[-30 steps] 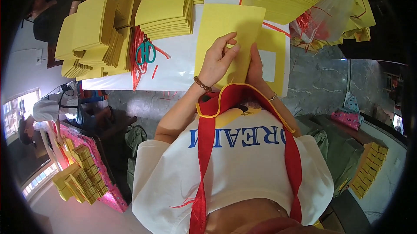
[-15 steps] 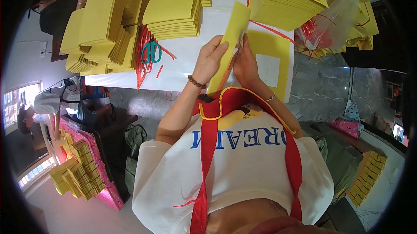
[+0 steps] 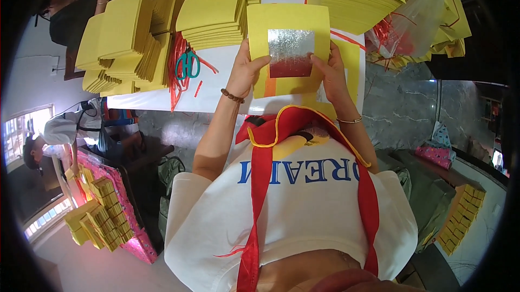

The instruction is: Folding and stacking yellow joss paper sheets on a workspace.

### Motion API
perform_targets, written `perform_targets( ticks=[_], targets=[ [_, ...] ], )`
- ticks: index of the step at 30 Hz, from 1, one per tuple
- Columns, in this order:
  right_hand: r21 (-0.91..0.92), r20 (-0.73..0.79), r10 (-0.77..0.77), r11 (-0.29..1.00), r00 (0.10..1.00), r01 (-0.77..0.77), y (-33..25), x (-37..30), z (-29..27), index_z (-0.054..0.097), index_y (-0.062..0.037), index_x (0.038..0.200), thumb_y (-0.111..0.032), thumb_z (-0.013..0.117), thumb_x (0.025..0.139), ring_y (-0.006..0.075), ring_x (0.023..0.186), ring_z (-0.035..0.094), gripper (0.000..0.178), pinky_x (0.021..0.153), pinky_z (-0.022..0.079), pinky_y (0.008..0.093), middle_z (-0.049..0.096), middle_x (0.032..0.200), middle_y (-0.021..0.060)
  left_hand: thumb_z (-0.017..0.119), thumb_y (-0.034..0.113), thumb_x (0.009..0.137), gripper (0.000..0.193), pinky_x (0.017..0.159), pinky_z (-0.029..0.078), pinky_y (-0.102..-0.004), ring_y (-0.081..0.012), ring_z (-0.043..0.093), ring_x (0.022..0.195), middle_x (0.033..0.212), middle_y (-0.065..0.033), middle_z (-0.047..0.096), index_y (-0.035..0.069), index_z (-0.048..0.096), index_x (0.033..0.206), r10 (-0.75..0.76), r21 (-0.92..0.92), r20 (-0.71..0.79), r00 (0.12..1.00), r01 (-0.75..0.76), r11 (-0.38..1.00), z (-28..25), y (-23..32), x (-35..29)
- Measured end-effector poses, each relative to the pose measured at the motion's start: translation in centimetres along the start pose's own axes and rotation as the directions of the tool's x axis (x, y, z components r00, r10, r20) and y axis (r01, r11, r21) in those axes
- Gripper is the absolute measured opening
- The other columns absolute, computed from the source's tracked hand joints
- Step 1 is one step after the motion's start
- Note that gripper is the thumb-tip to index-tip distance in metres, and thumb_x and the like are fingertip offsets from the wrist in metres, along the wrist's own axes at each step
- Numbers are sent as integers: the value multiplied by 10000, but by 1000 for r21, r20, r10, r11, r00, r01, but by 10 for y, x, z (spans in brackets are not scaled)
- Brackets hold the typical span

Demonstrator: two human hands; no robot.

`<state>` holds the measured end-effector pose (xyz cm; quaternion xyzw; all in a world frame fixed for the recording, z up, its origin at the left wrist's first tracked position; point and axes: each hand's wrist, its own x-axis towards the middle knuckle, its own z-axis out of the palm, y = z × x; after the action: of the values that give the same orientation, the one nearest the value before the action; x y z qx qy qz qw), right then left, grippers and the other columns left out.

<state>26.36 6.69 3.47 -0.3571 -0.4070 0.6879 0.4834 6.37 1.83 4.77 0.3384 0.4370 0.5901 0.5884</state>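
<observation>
Upright between both hands is a square piece of yellow joss paper (image 3: 288, 17) with a shiny silver foil patch (image 3: 291, 48) in its middle and an orange mark below. My left hand (image 3: 245, 75) grips its left edge, the thumb lying on the front. On the opposite edge my right hand (image 3: 336, 75) holds it the same way, thumb near the foil. Both hands' other fingers are mostly hidden behind it. Beneath and to the right, more yellow paper (image 3: 354, 67) lies on the white tabletop (image 3: 216, 83), partly covered by my right hand.
Teal-handled scissors (image 3: 187, 66) rest on red plastic ties (image 3: 176, 89) left of my hands. Folded yellow stacks (image 3: 211, 18) crowd the left side; a tall stack (image 3: 352, 5) stands at the back right, beside a clear bag (image 3: 414, 32). Two people are at the left.
The joss paper has turned from edge-on to flat facing me, showing its foil patch. My hands have moved apart to its two side edges.
</observation>
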Motion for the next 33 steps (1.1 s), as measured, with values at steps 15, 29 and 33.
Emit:
perform_targets(
  ticks=[15,29,33],
  targets=[
    [-91,48,-53,994,997,57,-5,-1,4,359,-27,1207,-53,609,799,115,918,512,479,804,427,246,527,999,47,459,-97,797,388,807,403,-242,-112,479,951,1073,-64,484,15,356,1154,187,62,-40,982,-184,981,11,9,-5],
    [-108,55,148,984,987,-142,-9,6,-6,421,-43,1170,-32,598,804,74,800,525,406,675,442,210,558,949,28,503,-77,811,355,836,408,-249,-103,494,957,1059,-44,510,27,391,1131,152,-36,-100,983,-156,987,7,-7,-7],
    [-158,55,72,985,996,-62,1,5,-6,466,-38,1115,-48,575,824,76,837,514,311,732,422,221,556,956,13,509,-33,828,348,879,390,-253,-119,484,1028,1139,-54,506,16,408,1158,85,-94,-49,995,-89,992,8,-2,-14]
  ],
)
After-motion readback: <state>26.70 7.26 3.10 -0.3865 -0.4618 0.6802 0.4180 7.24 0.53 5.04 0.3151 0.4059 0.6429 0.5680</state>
